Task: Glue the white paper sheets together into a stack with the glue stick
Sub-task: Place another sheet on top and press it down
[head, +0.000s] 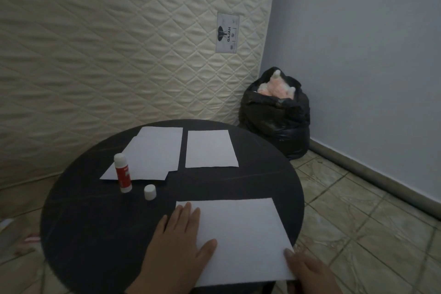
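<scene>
**Hands flat on the near sheet, glue stick uncapped and waiting**

Both hands are laid on the near sheet [238,234]: the left hand [176,243] is spread flat with straight fingers over its left edge, and the right hand [307,270] rests at the near right corner, fingers mostly out of view, nothing visibly gripped. The sheet lies at the front of the round dark counter [83,222], its right corner reaching the rim.

The step in hand is judged to be pressing or squaring this sheet. It would be done well if pressure were swept outward from the middle, so that edges are bonded and no bubbles are trapped, and if the corners were checked for alignment.

One glue stick [123,172] is counted, standing upright on the near corner of the far left pile [148,153], with one loose white cap [150,191] just beside it. That pile shows at least two overlapping sheets; one single sheet [210,149] lies to its right.
</scene>
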